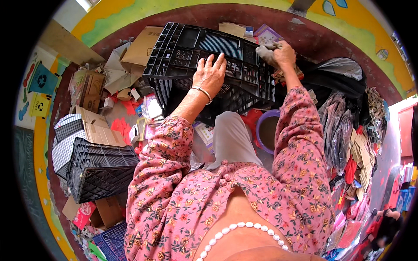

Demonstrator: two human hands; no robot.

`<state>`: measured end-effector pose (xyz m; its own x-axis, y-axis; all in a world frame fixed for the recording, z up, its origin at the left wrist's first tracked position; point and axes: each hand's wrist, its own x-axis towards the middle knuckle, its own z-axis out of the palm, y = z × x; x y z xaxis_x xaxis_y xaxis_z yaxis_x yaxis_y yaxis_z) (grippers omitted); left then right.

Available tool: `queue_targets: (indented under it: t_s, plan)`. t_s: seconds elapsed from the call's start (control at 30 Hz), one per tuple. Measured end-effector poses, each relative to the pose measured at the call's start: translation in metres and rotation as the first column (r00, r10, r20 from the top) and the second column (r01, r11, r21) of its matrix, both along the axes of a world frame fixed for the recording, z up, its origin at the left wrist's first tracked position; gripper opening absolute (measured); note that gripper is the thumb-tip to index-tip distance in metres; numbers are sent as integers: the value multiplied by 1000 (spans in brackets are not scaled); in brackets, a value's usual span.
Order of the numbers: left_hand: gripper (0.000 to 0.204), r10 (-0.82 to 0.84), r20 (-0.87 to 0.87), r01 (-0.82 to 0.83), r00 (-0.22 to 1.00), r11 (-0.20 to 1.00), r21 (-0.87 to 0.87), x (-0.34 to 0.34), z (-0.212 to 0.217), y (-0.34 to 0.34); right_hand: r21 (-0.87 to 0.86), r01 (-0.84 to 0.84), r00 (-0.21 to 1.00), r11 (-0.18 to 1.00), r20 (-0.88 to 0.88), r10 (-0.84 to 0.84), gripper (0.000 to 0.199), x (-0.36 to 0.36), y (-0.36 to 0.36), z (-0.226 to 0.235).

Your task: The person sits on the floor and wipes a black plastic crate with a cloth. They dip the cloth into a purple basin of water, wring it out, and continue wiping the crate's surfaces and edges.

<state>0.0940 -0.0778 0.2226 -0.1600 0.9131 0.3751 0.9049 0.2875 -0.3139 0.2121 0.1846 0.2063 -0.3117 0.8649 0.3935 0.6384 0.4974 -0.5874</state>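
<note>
A black plastic crate (185, 56) lies tipped on its side in front of me, its lattice wall facing up. My left hand (210, 78) rests on that wall with its fingers stretched out and lying flat. At the crate's right end, my right hand (284, 55) is closed round a crumpled grey rag (267, 53), which is against or very near the crate's edge. Below the crate, beside my right forearm, a purple-rimmed bucket (268, 130) holds dark liquid. My knee in grey cloth (233, 135) is close under the crate's near side.
Another black crate (102, 167) stands at the left beside cardboard. An open cardboard box (143, 50) lies behind. Flattened clear plastic bags (337, 130) and cardboard strips (360, 158) are piled at the right. Red scraps (121, 129) litter the floor. A painted wall curves behind.
</note>
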Motion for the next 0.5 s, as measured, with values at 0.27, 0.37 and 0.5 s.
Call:
queue_targets:
  t_s: [0.27,0.37,0.5]
  plan:
    - [45,-3,3,3,1000,999,32,10,3,3,313,-358,782,880,-414,466,31,-70,-28,77]
    - [45,-39,20,39,999,999,32,9,3,3,442,-480,713,758,-308,631,33,-134,-89,89]
    - [46,-12,43,12,999,1000,-3,5,8,0,426,-728,627,536,98,773,35,-181,-110,66]
